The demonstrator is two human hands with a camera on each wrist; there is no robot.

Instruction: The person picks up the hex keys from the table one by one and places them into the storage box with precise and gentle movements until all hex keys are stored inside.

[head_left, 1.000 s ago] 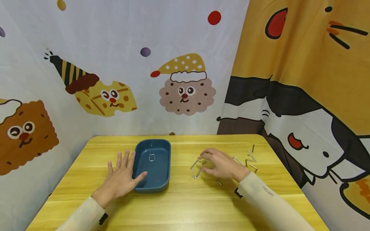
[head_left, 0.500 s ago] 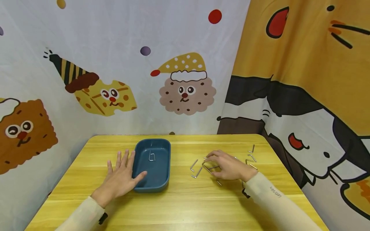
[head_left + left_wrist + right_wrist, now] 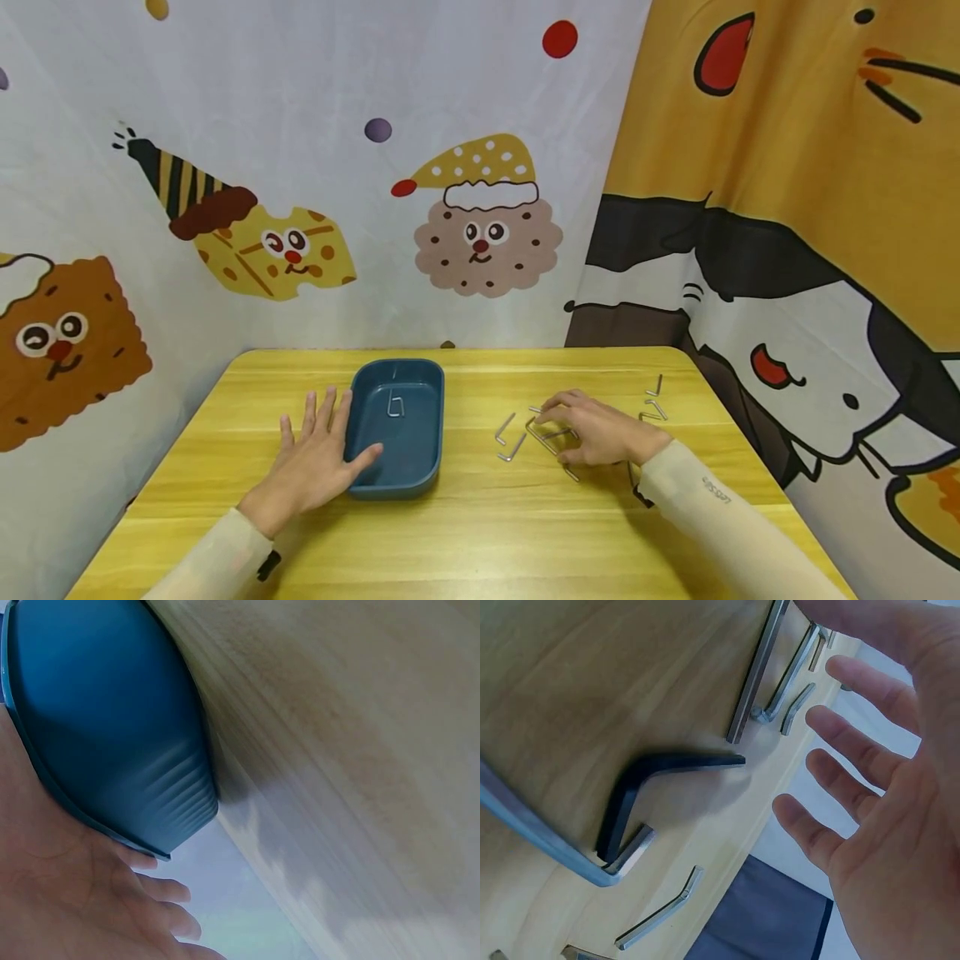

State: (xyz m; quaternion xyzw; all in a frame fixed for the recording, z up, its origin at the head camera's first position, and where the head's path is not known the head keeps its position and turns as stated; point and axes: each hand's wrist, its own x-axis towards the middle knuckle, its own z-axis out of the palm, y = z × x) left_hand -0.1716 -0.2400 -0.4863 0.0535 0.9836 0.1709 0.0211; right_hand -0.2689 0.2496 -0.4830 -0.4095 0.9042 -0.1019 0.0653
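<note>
My left hand [image 3: 311,462] lies spread along the left side of a blue tray [image 3: 397,462], thumb over its rim. In the left wrist view the palm is against the tray wall [image 3: 97,727]. Bent silver hex keys [image 3: 401,407] lie inside the tray. To its right, my right hand [image 3: 596,429] is low over several scattered hex keys, fingers loosely bent, hiding some. Its fingers [image 3: 855,742] are apart and hold nothing in the right wrist view; the thumb is cut off by the edge, near a long hex key [image 3: 757,675]. A black hex key [image 3: 630,780] lies nearby.
Two silver hex keys, one of them an L-shaped key [image 3: 517,448], lie between the tray and the right hand. More small hex keys [image 3: 657,408] are at the table's right. A patterned curtain [image 3: 480,83] stands behind the wooden table [image 3: 450,542].
My right hand has moved right over the hex keys, uncovering a few on its left. My left hand has stayed at the tray, and the tray's contents look the same.
</note>
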